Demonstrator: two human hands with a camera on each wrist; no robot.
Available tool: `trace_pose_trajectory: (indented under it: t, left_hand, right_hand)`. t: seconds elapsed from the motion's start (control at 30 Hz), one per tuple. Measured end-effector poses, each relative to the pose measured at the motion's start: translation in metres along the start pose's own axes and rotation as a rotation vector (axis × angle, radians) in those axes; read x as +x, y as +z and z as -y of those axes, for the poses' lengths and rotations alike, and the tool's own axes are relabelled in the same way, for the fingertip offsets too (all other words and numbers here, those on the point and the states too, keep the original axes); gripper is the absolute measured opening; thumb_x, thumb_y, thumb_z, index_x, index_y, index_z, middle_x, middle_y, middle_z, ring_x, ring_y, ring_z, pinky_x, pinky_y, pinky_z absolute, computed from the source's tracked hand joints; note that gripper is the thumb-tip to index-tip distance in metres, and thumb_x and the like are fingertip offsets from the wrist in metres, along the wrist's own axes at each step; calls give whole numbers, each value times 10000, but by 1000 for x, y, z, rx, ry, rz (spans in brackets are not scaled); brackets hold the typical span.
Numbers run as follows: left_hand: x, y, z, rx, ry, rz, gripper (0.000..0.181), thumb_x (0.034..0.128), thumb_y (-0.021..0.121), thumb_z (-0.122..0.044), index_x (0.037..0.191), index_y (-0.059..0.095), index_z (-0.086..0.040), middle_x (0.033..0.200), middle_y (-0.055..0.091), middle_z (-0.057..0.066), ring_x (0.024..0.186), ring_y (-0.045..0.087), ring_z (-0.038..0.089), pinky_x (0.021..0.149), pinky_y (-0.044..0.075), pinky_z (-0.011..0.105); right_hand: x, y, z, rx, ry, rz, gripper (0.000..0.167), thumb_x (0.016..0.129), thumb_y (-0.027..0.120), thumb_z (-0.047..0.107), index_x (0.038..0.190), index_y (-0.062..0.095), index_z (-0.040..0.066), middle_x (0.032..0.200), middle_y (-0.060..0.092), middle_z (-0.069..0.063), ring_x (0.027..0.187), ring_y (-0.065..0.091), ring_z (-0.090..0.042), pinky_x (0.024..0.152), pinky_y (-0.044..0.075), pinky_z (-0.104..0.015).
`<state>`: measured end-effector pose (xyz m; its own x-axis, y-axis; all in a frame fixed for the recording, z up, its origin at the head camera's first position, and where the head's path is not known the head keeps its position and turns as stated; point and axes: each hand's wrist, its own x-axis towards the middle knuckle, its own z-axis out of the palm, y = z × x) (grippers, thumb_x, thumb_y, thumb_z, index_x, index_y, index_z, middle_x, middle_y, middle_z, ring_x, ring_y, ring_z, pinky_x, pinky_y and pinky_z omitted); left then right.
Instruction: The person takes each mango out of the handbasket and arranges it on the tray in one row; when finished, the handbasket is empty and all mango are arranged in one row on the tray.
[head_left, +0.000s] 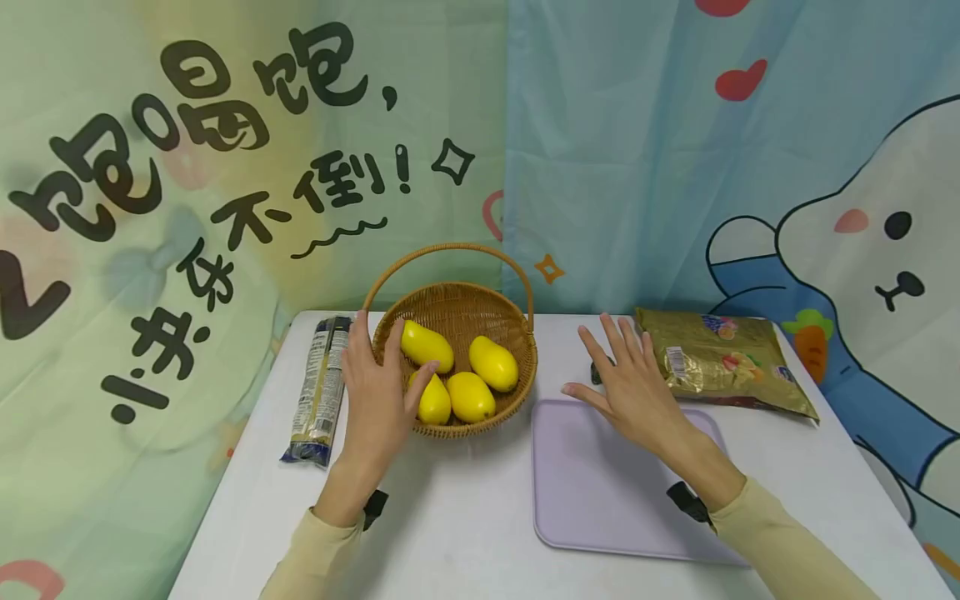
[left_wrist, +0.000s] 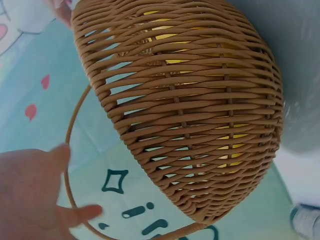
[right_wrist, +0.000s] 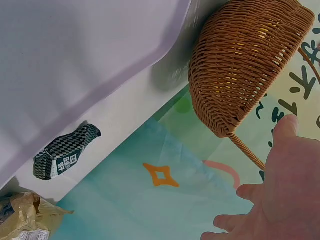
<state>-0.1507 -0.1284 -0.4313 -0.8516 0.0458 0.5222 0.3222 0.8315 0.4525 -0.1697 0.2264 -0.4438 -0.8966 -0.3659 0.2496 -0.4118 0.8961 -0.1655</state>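
Note:
A brown wicker basket (head_left: 468, 302) with a tall arched handle (head_left: 450, 247) stands at the back middle of the white table. Inside lie several smooth yellow fruits (head_left: 471, 397), shaped like mangoes or lemons. My left hand (head_left: 375, 400) is raised at the basket's left front side, fingers spread, holding nothing; it covers part of the rim. Whether it touches the basket, I cannot tell. Over the far part of a lilac tray (head_left: 600, 500), my right hand (head_left: 637, 392) hovers with its fingers spread and nothing in it.
Left of the basket lies a long packet (head_left: 318, 392) with a blue end. A gold bag (head_left: 727, 358) lies at the back right. Between tray and back edge is a small dark checkered packet (right_wrist: 65, 152), partly hidden by my right hand in the head view. A printed curtain hangs behind.

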Motion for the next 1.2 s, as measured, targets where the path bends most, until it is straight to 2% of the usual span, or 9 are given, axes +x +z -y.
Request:
trace_pose_trajectory:
  t: [0.07,0.2,0.3,0.43,0.63,0.8,1.03,1.2]
  left_hand:
    - [-1,-1,4,-52,-87,32,750,972,661,-421,1578,344,-114,1674,-19,274,1539,47,492,1146,121,768]
    - [-3,-2,13,-147,-255,151,811,981,623,-480,1623,244,-160,1667,-119,271,1512,47,561,1130,179,770]
    - [-3,-1,19,-202,-353,245,841,983,579,-547,1638,191,-190,1665,-178,247,1477,163,591,1091,323,727]
    - [-3,3,27,-262,-437,353,859,982,528,-611,1641,166,-196,1660,-162,271,1421,309,586,1035,439,661]
    - [-4,10,36,-304,-453,421,851,988,507,-622,1629,211,-148,1646,4,345,1434,284,584,1105,335,697]
    - [-2,14,45,-319,-459,458,905,959,528,-659,1634,197,-153,1640,105,330,1457,267,554,1130,303,697]
    - [-2,18,46,-322,-490,478,1046,946,593,-615,1643,-1,-110,1640,89,340,1475,229,543,1155,289,666]
    - [-4,20,43,-313,-486,465,1050,957,617,-551,1636,-39,-92,1633,72,356,1457,255,556,1147,312,655]
  right_hand:
    - [1,-1,1,-2,0,5,871,967,569,586,1635,215,153,1697,32,-217,1552,32,-462,1190,109,-708]
    - [3,-2,4,-4,1,17,870,971,569,577,1636,207,148,1695,29,-224,1551,39,-465,1190,112,-708]
    - [5,-3,7,2,2,20,872,968,574,580,1635,213,149,1691,43,-233,1549,52,-470,1199,93,-697]
    - [8,-4,11,7,-7,9,873,959,577,591,1633,228,159,1685,84,-244,1544,88,-476,1204,98,-689]
    - [12,-4,16,10,-26,-5,865,959,576,592,1630,242,161,1681,110,-246,1540,106,-479,1193,130,-699]
    - [14,-5,19,15,-41,-11,861,964,575,582,1629,240,152,1679,118,-250,1535,121,-487,1190,144,-699]
    - [17,-9,26,34,-55,10,864,968,574,575,1633,224,146,1686,110,-230,1556,86,-438,1204,132,-679]
    - [19,-13,33,34,-92,4,876,961,582,576,1634,217,148,1683,138,-224,1551,133,-427,1215,142,-654]
